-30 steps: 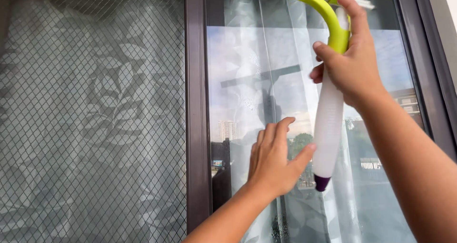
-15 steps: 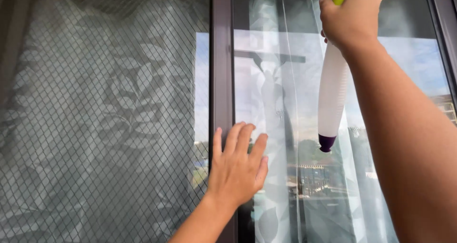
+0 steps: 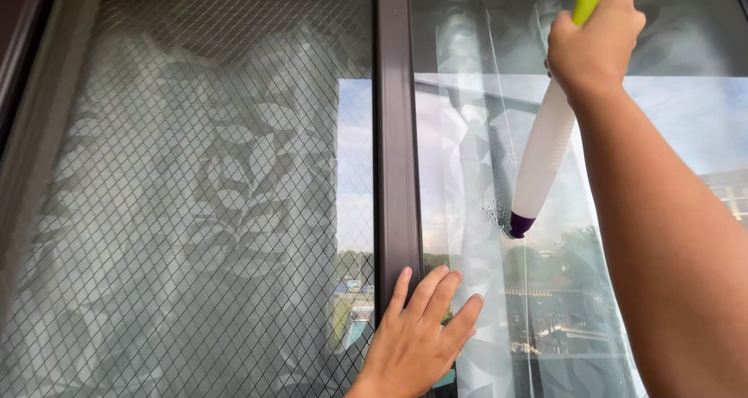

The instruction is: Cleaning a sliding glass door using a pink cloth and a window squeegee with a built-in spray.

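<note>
The right hand (image 3: 596,43) is closed around the green neck of the squeegee (image 3: 545,152), whose white, purple-capped handle hangs down and slightly left from the grip, its long axis steeply diagonal against the window pane (image 3: 483,117). The left hand (image 3: 417,339) lies open and flat, holding nothing, below the handle tip, fingers across the dark frame post (image 3: 396,133) and glass.

A window squeegee with a long white plastic handle (image 3: 544,152), a purple end cap and a lime-green neck is tilted against the glass pane, cap lowest, its head cut off by the top edge.
</note>
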